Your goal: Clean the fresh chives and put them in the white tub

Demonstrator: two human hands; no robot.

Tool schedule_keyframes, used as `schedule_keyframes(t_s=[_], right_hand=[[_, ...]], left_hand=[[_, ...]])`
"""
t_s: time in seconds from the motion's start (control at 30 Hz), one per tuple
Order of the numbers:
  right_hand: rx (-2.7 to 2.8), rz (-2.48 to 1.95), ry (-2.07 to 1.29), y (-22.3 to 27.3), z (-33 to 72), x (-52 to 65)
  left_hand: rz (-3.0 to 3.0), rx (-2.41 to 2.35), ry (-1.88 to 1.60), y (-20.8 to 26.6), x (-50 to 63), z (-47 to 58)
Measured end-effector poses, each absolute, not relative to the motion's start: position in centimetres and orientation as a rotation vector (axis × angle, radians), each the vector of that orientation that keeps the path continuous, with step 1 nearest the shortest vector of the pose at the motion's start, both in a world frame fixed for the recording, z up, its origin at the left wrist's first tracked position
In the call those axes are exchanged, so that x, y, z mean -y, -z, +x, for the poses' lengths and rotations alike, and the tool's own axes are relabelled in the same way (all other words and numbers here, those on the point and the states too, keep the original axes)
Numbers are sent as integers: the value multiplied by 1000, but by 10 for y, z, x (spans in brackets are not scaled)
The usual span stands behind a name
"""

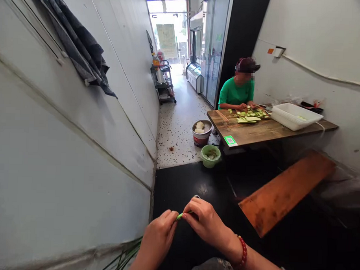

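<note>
My left hand (161, 233) is closed on a green stalk, and its fingers pinch one end of the short pale-green part that shows. Close beside it, my right hand (203, 219) pinches the same green stalk (179, 216) from the other side. Long thin dark-green leaves (127, 254), scallion-like, trail below my left forearm; the forearm hides where they join. A small silvery edge (197, 196) shows just behind the right knuckles, too small to name. Red beads (243, 251) circle my right wrist.
A co-worker in a green top (236, 93) handles cut green pieces (251, 114) at a wooden table (271, 132). A white tub (295, 117) stands there. Beside it on the floor are a bucket (201, 140) and a green basin (209, 161). An orange-brown bench (287, 190) lies right; a wall (78, 167) borders the left.
</note>
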State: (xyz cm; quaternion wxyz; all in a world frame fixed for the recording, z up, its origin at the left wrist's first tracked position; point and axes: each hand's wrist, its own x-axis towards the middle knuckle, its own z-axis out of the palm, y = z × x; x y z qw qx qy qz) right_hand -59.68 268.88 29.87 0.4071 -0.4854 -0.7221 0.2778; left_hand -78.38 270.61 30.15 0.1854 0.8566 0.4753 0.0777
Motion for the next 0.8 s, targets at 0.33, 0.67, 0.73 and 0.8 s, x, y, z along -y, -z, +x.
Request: schedule_keyframes(t_s=[0.33, 0.67, 0.73, 0.8], right_hand=[[1463, -1099, -929, -340, -563, -2988], [1233, -1229, -940, -350, -541, -3184], [1266, -1238, -900, -349, -546, -3232], [1361, -1219, -818, -350, -552, -3281]], left_hand=[[2291, -1336, -568, -344, -2985, -734], [2663, -1344, -567, -361, -3197, -702], [2754, -1377, -565, -359, -3246, -709], [2814, -1431, -531, -359, -3299, -721]])
